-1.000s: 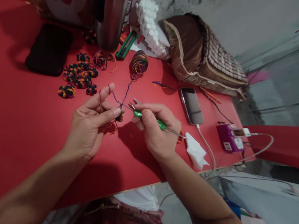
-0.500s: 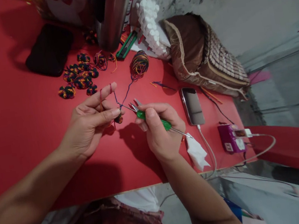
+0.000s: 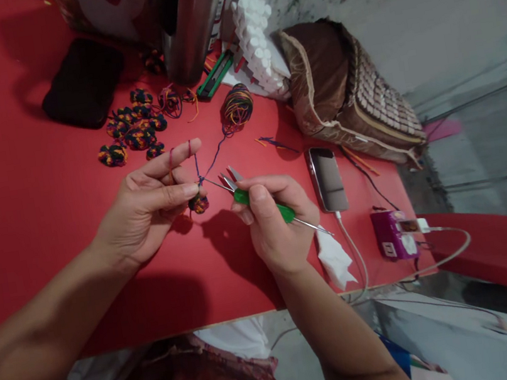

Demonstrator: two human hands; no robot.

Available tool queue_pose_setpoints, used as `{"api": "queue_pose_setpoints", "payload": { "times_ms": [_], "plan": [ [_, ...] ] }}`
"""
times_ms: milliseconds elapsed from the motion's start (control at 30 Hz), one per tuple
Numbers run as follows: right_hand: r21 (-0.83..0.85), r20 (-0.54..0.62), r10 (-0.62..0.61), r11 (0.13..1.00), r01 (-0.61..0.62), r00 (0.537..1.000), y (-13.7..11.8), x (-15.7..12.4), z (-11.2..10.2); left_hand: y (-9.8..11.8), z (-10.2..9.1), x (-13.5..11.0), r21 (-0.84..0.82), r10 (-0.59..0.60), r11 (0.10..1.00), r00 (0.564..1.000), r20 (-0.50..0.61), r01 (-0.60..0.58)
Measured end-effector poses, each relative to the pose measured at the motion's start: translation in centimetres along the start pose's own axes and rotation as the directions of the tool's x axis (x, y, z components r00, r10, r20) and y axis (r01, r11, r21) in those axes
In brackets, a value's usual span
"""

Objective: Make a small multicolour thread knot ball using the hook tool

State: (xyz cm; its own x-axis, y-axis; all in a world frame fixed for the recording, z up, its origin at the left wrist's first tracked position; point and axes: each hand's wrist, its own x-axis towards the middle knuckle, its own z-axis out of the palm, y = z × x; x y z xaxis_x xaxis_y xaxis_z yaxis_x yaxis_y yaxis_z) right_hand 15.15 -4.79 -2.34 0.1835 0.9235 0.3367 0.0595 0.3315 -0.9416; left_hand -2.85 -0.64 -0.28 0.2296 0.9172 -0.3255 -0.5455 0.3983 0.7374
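My left hand [image 3: 151,208] hovers over the red table [image 3: 22,205] with multicoloured yarn wound round its fingers. Its thumb and finger pinch a small crocheted piece [image 3: 198,204] that hangs below them. My right hand [image 3: 272,222] is closed round a crochet hook with a green grip [image 3: 267,204], and a small pair of snips also sticks out of it. The hook's tip meets the yarn next to the left fingertips. The strand runs back to a ball of multicoloured yarn [image 3: 235,107].
Several finished crocheted pieces [image 3: 133,132] lie beside a black pouch [image 3: 82,82]. A metal flask [image 3: 191,25], a white foam block [image 3: 255,40] and a brown bag [image 3: 344,94] stand behind. A phone [image 3: 327,179], a purple adapter [image 3: 391,234] with cable and a tissue [image 3: 334,257] lie right.
The crocheted piece has dropped a little lower below my left fingers, and my right hand with the hook has shifted slightly to the right.
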Motion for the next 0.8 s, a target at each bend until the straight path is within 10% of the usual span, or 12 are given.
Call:
{"api": "queue_pose_setpoints", "payload": {
  "times_ms": [800],
  "plan": [
    [0.006, 0.101, 0.026, 1.000, -0.027, 0.995, -0.4, 0.2, -1.2, 0.4, -0.8, 0.5, -0.213, -0.292, 0.922, 0.942, 0.167, 0.323]
  ]
}}
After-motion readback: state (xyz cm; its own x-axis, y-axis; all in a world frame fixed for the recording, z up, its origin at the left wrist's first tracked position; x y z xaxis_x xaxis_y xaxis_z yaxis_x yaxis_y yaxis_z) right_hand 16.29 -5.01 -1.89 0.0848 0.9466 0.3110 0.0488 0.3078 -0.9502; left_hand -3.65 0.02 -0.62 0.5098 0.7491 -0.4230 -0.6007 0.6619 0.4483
